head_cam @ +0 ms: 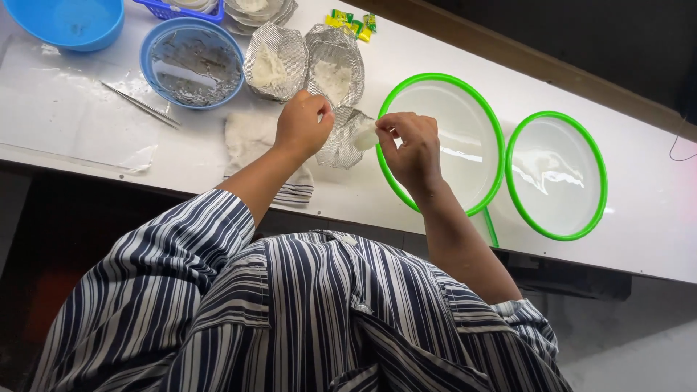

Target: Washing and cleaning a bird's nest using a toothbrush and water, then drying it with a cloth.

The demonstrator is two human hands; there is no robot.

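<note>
Top-down view here, and a lot is hidden: the striped shirt fills the lower half, so the table's near edge and anything under it stay out of sight. The blue bowl at top left is cut by the frame, and so are the blue basket and the mesh trays at the top edge. What lies inside the second blue bowl is hard to read, just dark water with grey specks.

Now the hands. The left hand is curled over the rim of a small wire-mesh basket, its fingers folded under so the exact pinch cannot be made out. The right hand has thumb and fingertips closed on a small white piece, which sits right at the basket's open mouth, between the two hands. How much of that piece is buried in the fingers, I cannot tell.

Just behind, two more mesh baskets hold white fibrous material. A white cloth lies under the left wrist, tweezers rest on a clear plastic sheet to the left. To the right, a green-rimmed basin of clear water sits under the right hand, with a second green-rimmed basin just beside it. Small yellow-green packets lie near the top.
</note>
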